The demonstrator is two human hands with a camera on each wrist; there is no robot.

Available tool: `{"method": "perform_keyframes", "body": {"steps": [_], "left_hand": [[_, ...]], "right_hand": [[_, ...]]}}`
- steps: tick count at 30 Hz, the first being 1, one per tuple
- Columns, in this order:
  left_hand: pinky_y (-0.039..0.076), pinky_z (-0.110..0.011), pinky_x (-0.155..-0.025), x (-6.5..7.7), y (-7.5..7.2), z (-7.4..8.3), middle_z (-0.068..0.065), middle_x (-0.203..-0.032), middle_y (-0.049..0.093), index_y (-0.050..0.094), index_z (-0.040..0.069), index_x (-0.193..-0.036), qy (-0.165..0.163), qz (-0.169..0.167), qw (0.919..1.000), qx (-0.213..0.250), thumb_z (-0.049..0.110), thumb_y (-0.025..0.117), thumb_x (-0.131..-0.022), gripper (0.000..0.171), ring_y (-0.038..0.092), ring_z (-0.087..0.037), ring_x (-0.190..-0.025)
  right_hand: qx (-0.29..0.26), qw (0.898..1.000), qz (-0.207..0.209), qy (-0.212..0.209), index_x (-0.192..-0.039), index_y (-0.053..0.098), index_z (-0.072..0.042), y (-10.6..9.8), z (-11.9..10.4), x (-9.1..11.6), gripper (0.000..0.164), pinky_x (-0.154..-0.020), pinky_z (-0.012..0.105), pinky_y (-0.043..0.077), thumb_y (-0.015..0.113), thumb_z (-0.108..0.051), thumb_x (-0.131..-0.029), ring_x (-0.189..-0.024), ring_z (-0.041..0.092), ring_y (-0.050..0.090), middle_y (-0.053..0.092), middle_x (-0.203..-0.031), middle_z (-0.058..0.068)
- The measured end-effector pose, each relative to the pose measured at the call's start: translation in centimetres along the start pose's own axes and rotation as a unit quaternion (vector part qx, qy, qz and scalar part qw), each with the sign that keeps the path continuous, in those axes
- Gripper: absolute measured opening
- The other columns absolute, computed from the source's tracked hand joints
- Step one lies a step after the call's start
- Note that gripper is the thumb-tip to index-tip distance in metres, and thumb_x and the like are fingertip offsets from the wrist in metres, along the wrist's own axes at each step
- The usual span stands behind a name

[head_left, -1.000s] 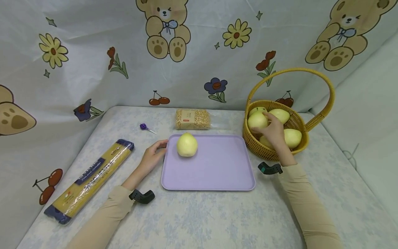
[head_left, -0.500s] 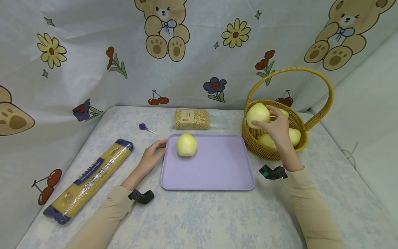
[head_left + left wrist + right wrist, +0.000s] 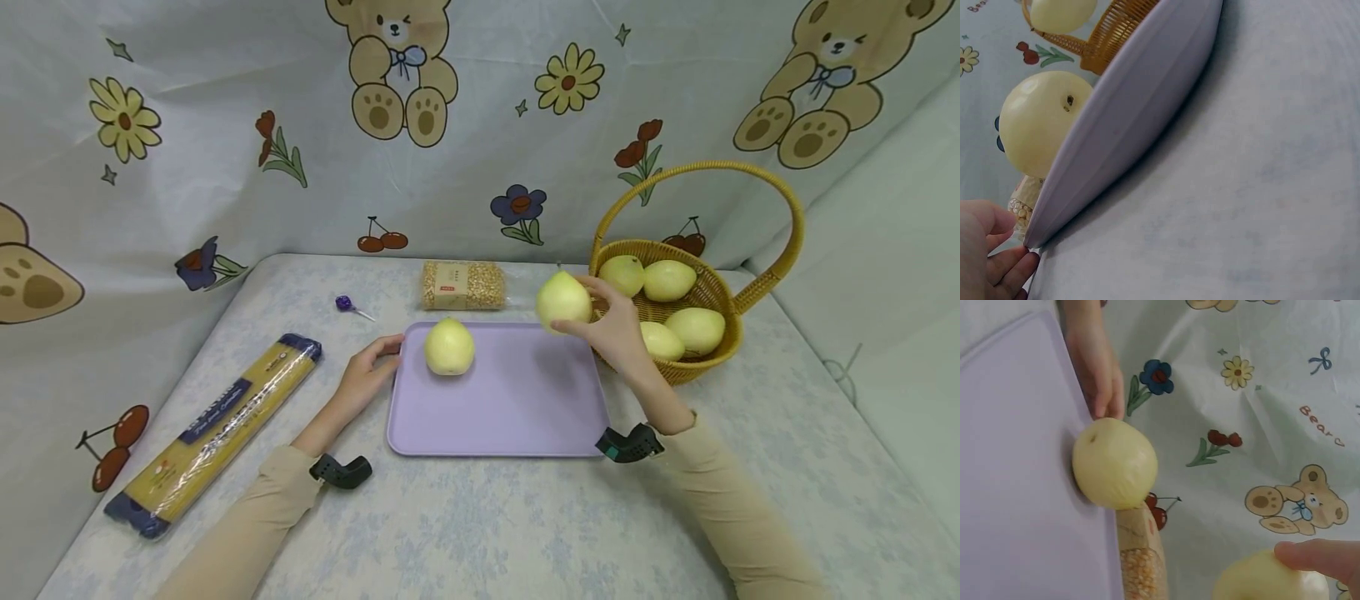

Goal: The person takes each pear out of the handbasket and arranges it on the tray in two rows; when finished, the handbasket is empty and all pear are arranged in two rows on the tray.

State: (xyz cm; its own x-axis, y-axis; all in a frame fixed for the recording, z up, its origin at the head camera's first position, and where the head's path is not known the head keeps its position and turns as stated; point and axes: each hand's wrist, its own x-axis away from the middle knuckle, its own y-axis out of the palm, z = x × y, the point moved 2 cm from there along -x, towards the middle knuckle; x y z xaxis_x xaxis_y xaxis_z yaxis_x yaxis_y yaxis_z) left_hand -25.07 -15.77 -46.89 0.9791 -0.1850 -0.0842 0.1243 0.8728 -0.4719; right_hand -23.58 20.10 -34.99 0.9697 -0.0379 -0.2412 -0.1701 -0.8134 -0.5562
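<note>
My right hand (image 3: 611,325) holds a yellow-green pear (image 3: 562,298) between thumb and fingers, above the back right corner of the lilac tray (image 3: 517,400). In the right wrist view a fingertip (image 3: 1297,553) lies on that pear (image 3: 1266,581). A second pear (image 3: 449,347) sits on the tray near its back left corner. At the tray's left edge rests my left hand (image 3: 367,375), its fingers relaxed against the rim. The left wrist view has its fingertips (image 3: 1013,269) touching the tray's rim (image 3: 1116,119). Several pears (image 3: 670,281) lie in the yellow wicker basket (image 3: 637,248).
Behind the tray lies a clear bag of corn kernels (image 3: 480,286). A purple lollipop (image 3: 345,303) is on the table at the back left. A long yellow and blue packet (image 3: 225,425) lies slanted at left. The basket's tall handle (image 3: 795,217) arches over its pears.
My right hand has lifted a pear out of the basket and carried it left to above the tray's back right corner. My left hand has stayed at the tray's edge.
</note>
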Motion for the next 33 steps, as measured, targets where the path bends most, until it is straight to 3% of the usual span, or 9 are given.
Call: {"method": "perform_keyframes", "body": {"steps": [4, 10, 14, 24, 33], "left_hand": [[0.037, -0.047, -0.111, 0.0, 0.0, 0.0, -0.014, -0.13, 0.058, 0.051, 0.01, -0.136, 0.0, -0.001, 1.0, 0.001, 0.018, 0.053, -0.097, 0.04, 0.051, -0.028, -0.126], [0.037, -0.048, -0.111, -0.1, 0.1, 0.1, -0.016, -0.131, 0.058, 0.05, 0.008, -0.136, 0.008, -0.001, 1.0, -0.001, 0.017, 0.053, -0.097, 0.04, 0.051, -0.03, -0.126], [0.036, -0.049, -0.111, -0.1, 0.2, 0.1, -0.016, -0.131, 0.058, 0.05, 0.008, -0.136, 0.007, -0.001, 1.0, -0.001, 0.017, 0.053, -0.097, 0.04, 0.051, -0.03, -0.126], [0.038, -0.047, -0.11, -0.1, 0.2, 0.0, -0.015, -0.13, 0.058, 0.051, 0.009, -0.136, 0.003, 0.0, 1.0, -0.002, 0.017, 0.053, -0.097, 0.04, 0.051, -0.029, -0.126], [0.037, -0.049, -0.11, -0.1, 0.1, -0.1, -0.018, -0.129, 0.059, 0.051, 0.007, -0.135, 0.013, 0.005, 0.9999, -0.005, 0.015, 0.054, -0.096, 0.04, 0.052, -0.031, -0.124]], "right_hand": [[-0.014, 0.999, -0.03, 0.008, -0.134, 0.053, -0.007, 2.3, 0.6, 0.4, 0.071, -0.077, 0.031, 0.046, 0.084, -0.017, -0.07, -0.101, 0.034, 0.059, 0.06, -0.123, 0.02], [-0.007, 0.998, -0.063, 0.013, -0.134, 0.053, -0.007, 5.2, 1.8, 1.0, 0.072, -0.083, 0.044, 0.051, 0.084, -0.021, -0.071, -0.105, 0.036, 0.059, 0.061, -0.123, 0.022], [0.005, 0.998, -0.07, 0.009, -0.132, 0.054, -0.004, 6.5, 2.3, 1.3, 0.072, -0.084, 0.046, 0.052, 0.084, -0.022, -0.07, -0.102, 0.037, 0.062, 0.064, -0.12, 0.022], [0.0, 0.996, -0.082, 0.024, -0.134, 0.05, -0.004, 8.1, 2.6, 1.9, 0.073, -0.084, 0.044, 0.052, 0.083, -0.022, -0.072, -0.102, 0.035, 0.061, 0.061, -0.122, 0.021], [0.043, 0.994, -0.086, -0.045, -0.135, 0.05, -0.003, 8.5, 2.4, 2.2, 0.07, -0.082, 0.044, 0.052, 0.08, -0.027, -0.076, -0.1, 0.033, 0.059, 0.058, -0.126, 0.019]]}}
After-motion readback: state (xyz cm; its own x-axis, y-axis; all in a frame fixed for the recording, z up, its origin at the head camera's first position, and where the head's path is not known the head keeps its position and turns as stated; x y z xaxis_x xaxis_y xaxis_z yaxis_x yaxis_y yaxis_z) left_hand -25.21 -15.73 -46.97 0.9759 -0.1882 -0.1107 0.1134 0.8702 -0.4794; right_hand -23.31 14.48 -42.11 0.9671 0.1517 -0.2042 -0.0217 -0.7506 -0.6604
